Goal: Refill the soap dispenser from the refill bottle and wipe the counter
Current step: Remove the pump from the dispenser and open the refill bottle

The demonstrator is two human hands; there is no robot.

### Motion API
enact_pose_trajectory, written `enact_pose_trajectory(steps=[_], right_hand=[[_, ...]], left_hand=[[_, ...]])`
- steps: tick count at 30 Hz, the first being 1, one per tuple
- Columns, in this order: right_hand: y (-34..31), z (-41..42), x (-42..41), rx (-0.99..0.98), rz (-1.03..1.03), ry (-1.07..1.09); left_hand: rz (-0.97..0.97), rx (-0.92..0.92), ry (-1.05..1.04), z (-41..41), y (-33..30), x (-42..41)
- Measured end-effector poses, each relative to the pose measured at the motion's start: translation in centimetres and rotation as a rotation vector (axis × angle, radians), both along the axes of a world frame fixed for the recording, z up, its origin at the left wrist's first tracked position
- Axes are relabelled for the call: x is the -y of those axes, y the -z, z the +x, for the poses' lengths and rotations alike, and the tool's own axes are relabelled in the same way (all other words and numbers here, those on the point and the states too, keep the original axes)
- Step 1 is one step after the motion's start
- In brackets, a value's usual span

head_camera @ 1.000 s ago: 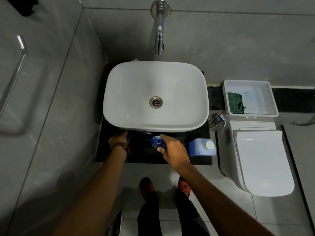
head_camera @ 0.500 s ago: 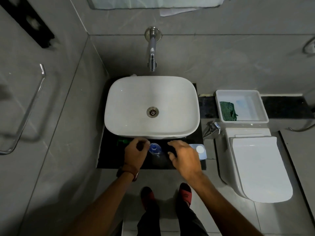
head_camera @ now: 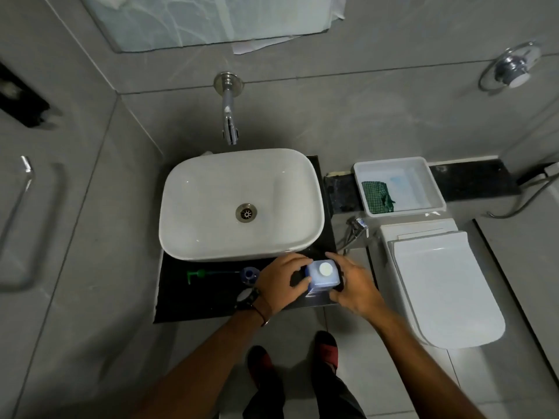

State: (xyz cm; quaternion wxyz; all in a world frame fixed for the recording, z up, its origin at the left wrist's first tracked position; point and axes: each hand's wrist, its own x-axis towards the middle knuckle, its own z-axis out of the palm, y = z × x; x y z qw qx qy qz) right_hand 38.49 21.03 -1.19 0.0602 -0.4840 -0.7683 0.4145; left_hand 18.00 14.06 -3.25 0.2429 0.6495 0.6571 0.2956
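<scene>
The pale blue refill bottle (head_camera: 323, 276) with a white cap stands upright at the right front of the black counter (head_camera: 196, 300). My left hand (head_camera: 282, 276) grips its left side and my right hand (head_camera: 352, 281) grips its right side. Just left of my left hand stands the blue soap dispenser (head_camera: 249, 274), its top open. The green pump head (head_camera: 208, 273) with its tube lies flat on the counter, left of the dispenser. A green cloth (head_camera: 378, 197) lies in a white tub (head_camera: 435, 189) to the right of the basin.
A white basin (head_camera: 242, 204) fills most of the counter, under a wall tap (head_camera: 230, 116). A white toilet (head_camera: 438, 282) stands close on the right. A metal rail (head_camera: 18, 225) runs along the left wall. My feet (head_camera: 296, 358) are on the tiled floor below the counter.
Both hands moved right, away from the dispenser, and closed on the refill bottle. The camera tilted up and back, so the mirror and more wall show.
</scene>
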Motion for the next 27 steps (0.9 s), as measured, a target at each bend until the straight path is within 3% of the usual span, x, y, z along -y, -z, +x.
enact_pose_trajectory(steps=[6, 13, 20, 24, 27], right_hand=[[1.8, -0.1, -0.3, -0.106, -0.060, 0.054], [2.7, 0.2, -1.3, -0.085, -0.075, 0.016], [3.1, 0.0, -1.3, -0.066, -0.058, 0.021], [3.4, -0.1, -1.2, -0.081, -0.065, 0.034], [3.3, 0.1, -1.1, -0.089, -0.034, 0.004]], left_hand=[[0.004, -0.062, 0.065, 2.4, 0.7, -1.7], [-0.069, 0.020, -0.020, 2.3, 0.7, -2.5], [-0.071, -0.003, 0.093, 2.4, 0.4, -2.4], [-0.091, 0.004, 0.013, 2.4, -0.3, -3.0], [-0.116, 0.016, 0.066, 2.6, -0.7, -2.9]])
